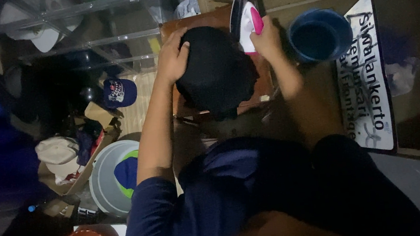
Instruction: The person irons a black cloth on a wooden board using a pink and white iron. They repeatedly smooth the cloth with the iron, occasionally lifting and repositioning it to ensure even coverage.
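Black cap (214, 75) beside white-pink iron (247, 21)

My left hand (172, 58) lies flat on a black cap (215, 70), pressing its rounded crown from the left side. The cap sits dome-up on a brown board (194, 22), dark and smooth. My right hand (266, 39) grips the pink handle of a white and pink iron (246, 16), which stands at the cap's upper right edge, its pointed tip aimed away from me.
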